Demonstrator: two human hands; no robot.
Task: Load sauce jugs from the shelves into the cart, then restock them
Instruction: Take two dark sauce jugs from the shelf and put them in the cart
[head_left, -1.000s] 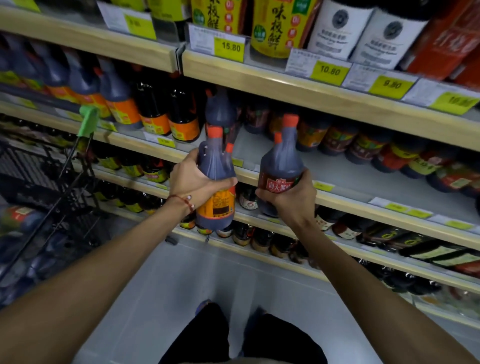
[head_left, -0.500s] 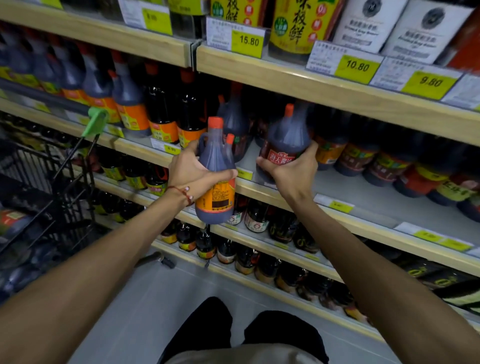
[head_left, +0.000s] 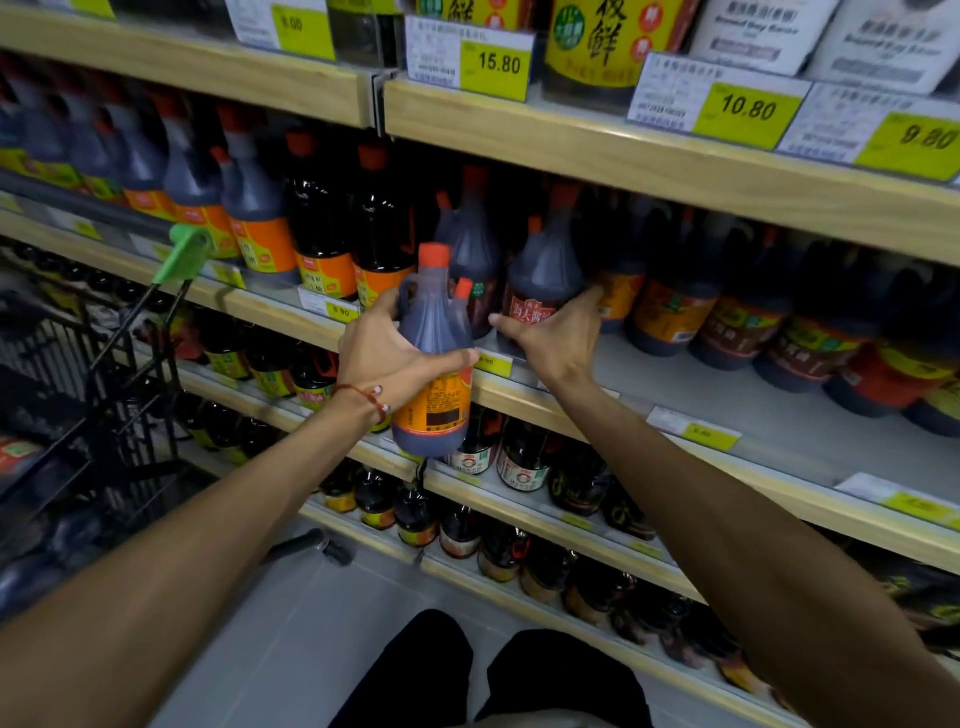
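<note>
My left hand (head_left: 384, 353) grips a dark sauce jug with an orange label and red cap (head_left: 434, 364), held upright in the air in front of the shelf edge. My right hand (head_left: 558, 335) is wrapped around the lower body of a second dark jug with a red label (head_left: 543, 278), which stands on the middle shelf (head_left: 727, 415) among other jugs. A black wire cart (head_left: 78, 415) with a green handle (head_left: 187, 254) stands at the left, with several jugs lying in it.
Rows of dark sauce jugs and bottles fill the shelves above, behind and below my hands. Yellow price tags line the shelf fronts. A bare stretch of shelf lies right of my right hand. My legs stand on a grey tiled floor (head_left: 291, 623).
My right hand has carried the red-label jug up and back onto the middle shelf. The orange-label jug in my left hand has stayed in front of the shelf edge.
</note>
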